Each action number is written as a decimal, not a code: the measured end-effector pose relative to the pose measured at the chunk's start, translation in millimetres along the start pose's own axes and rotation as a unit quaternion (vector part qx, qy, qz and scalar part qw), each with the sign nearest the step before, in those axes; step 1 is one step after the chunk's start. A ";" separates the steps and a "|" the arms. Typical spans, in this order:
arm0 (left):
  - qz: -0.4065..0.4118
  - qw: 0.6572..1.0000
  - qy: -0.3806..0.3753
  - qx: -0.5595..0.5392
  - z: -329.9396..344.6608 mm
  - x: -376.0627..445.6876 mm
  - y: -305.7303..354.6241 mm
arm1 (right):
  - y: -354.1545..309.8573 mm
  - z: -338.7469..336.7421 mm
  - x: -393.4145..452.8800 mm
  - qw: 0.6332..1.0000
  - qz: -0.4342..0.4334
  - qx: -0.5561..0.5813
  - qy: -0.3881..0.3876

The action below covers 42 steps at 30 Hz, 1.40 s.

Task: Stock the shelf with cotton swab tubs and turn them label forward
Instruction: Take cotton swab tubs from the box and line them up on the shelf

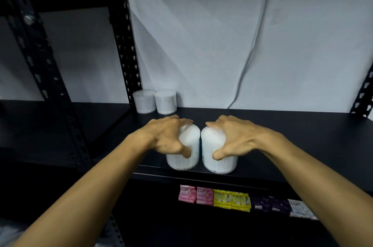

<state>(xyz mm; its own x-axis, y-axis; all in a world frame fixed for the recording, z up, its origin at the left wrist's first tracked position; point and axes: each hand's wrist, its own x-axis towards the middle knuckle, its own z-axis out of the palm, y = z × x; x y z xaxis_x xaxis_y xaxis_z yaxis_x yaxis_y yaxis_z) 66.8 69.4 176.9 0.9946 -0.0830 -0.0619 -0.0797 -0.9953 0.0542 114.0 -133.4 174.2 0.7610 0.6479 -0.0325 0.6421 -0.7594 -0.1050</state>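
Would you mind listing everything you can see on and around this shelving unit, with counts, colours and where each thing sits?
front tubs: two, translucent white, side by side at the shelf's front edge, one under each hand
back tubs: two, translucent white, side by side at the back of the shelf beside the upright post
shelf: one, black, bearing all four tubs
upright post: one, black perforated metal, left of the back tubs
sachets: a row, pink, yellow, dark purple and white, on the level below
wall: one, pale grey, behind the shelf
left hand: one, gripping the left front tub from above
right hand: one, gripping the right front tub from above
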 end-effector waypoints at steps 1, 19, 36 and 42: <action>0.000 1.000 -0.004 -0.003 -0.5 4.2 -1.5 | 1.5 0.4 2.6 1.000 0.004 0.002 0.001; -0.011 0.998 0.056 -0.027 12.0 -4.1 -8.3 | 5.4 20.6 4.3 0.994 0.049 0.054 0.076; 0.085 0.913 0.398 0.024 90.0 10.7 -20.4 | 18.4 84.0 10.7 0.934 -0.032 -0.022 0.355; 0.059 0.932 0.357 -0.009 80.1 57.3 -34.7 | 32.8 77.8 59.7 0.946 -0.013 0.019 0.324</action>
<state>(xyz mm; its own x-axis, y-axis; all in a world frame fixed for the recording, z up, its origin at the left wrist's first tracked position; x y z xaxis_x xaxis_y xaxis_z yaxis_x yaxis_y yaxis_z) 121.3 95.2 91.7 0.7693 -0.1322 0.6251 -0.1977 -0.9796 0.0361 173.3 -115.0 91.5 0.6501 0.4838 0.5859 0.6666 -0.7332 -0.1343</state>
